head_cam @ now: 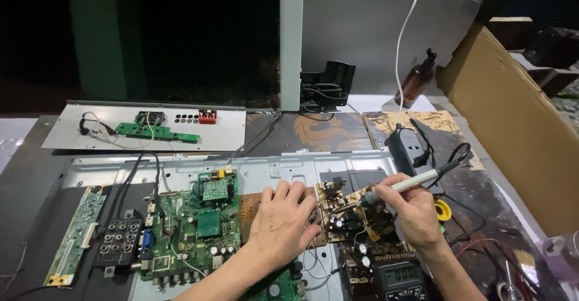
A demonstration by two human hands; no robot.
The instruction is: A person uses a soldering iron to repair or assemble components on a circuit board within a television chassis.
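My left hand (282, 222) lies flat, fingers spread, on a brown circuit board (248, 207) that sits on a metal back panel (265, 167). My right hand (412, 207) grips a soldering iron (398, 186) with a pale handle and black cord. Its tip touches the tan power board (338, 210) with dark components, just right of my left fingers. A large green main board (193, 228) lies to the left of my left hand.
A multimeter (401, 280) sits below the power board. A black power strip (407, 150), a yellow solder spool (444, 210), a brown pump bottle (417, 81), a cardboard sheet (512, 126) and a small green board on a grey plate (158, 132) surround the work area.
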